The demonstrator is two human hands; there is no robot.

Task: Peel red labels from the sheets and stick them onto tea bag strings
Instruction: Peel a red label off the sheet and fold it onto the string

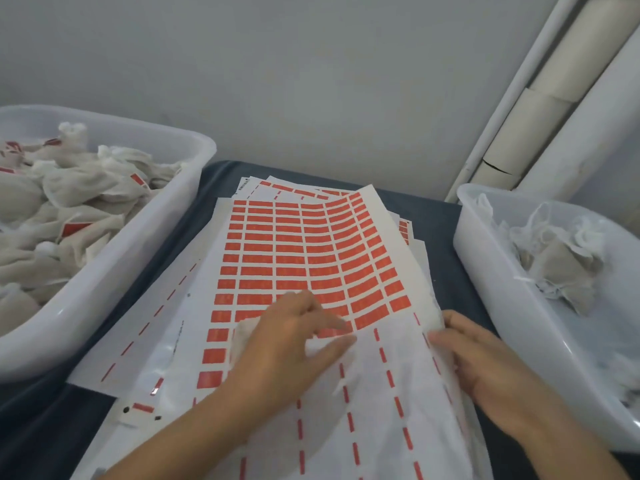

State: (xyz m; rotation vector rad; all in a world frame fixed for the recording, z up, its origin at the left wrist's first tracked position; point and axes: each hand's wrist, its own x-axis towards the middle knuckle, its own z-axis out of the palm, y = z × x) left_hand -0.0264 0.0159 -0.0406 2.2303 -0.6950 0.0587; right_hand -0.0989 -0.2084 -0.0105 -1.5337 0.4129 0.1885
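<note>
the left hand [294,341] pinches a red label [334,332] at the peeled edge of the top sheet [311,258] on the counter [440,216], while the right hand [481,358] grips the sheet's right edge, likely to steady it for peeling.

A single wide-angle camera on the person's head looks forward and down, close over the left hand [294,344] and right hand [485,362] on the label sheets [304,251], taking in a tub either side and the wall beyond, its edges seemingly bowed.
</note>
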